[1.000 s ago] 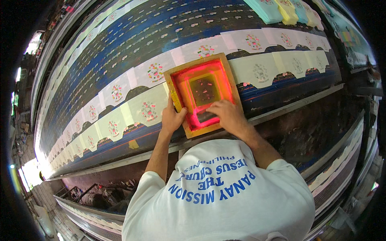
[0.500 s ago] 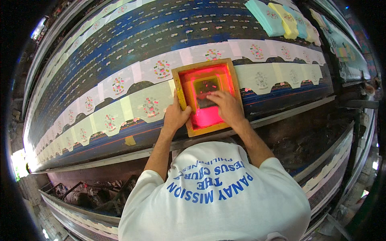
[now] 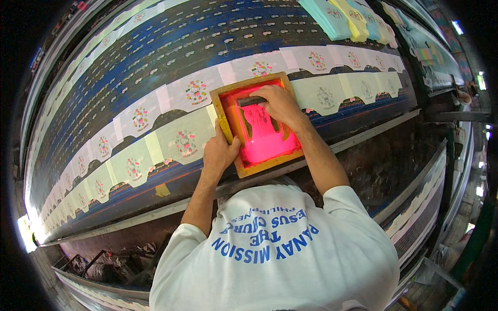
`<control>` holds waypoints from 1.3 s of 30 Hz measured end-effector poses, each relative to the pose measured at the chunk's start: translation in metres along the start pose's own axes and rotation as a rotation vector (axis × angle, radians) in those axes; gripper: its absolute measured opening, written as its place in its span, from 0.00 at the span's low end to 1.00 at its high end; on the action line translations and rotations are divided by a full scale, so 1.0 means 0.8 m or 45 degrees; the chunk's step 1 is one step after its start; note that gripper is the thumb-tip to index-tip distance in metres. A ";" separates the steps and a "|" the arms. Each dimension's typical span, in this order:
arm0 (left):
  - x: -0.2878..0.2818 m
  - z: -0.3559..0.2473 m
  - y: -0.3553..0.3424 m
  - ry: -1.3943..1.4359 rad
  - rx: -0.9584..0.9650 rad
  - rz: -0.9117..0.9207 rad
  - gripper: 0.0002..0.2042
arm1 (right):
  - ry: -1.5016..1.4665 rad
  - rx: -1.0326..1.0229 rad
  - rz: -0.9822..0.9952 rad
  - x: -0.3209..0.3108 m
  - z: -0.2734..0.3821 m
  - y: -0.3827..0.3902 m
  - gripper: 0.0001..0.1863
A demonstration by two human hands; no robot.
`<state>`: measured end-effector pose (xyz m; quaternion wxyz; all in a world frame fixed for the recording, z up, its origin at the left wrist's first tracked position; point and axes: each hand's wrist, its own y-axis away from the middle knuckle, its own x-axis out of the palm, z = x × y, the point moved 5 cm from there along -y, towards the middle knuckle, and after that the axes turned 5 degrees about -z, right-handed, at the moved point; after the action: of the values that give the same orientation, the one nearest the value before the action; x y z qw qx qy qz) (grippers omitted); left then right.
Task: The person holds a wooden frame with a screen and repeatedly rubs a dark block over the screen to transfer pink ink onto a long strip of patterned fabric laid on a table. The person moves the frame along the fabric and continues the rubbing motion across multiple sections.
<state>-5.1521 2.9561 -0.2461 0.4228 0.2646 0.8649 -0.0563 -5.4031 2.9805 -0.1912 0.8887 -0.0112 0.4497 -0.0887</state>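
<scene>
A wooden-framed printing screen (image 3: pixel 222 125) with bright pink ink (image 3: pixel 265 147) lies on pale cut fabric pieces along the long table's near side. My left hand (image 3: pixel 219 151) is closed on the frame's left side, thumb on top. Inside the frame, near its far end, my right hand (image 3: pixel 280 105) grips a dark-handled squeegee (image 3: pixel 249 101). The ink covers the near end of the mesh and runs in a broad band up to the squeegee. Under the frame the fabric is hidden. Pale pieces (image 3: pixel 185 143) with a small coloured print lie to its left.
To the right, a pale piece (image 3: pixel 325 97) bears a fainter print. Another row of printed white pieces (image 3: pixel 196 92) runs behind. Folded aqua and yellow cloths (image 3: pixel 332 23) lie at the far right. A rail (image 3: pixel 363 126) edges the table's near side.
My right hand has moved from the middle of the screen to its far end with the squeegee. Pink ink now covers much of the dark middle area. My left hand keeps its grip.
</scene>
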 end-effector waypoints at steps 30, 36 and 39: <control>0.169 -0.198 -0.059 0.280 0.110 -0.028 0.55 | 0.099 0.009 -0.207 -0.159 -0.162 0.233 0.25; 0.228 -0.249 -0.079 0.390 -0.002 0.041 0.53 | 0.077 0.016 -0.147 -0.191 -0.230 0.248 0.25; 0.233 -0.245 -0.080 0.484 0.034 0.007 0.52 | 0.063 0.000 -0.116 -0.191 -0.233 0.249 0.26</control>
<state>-5.4155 3.0407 -0.2717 0.2485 0.2785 0.9276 -0.0155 -5.6117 3.2136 -0.2002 0.8724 -0.0296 0.4705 -0.1291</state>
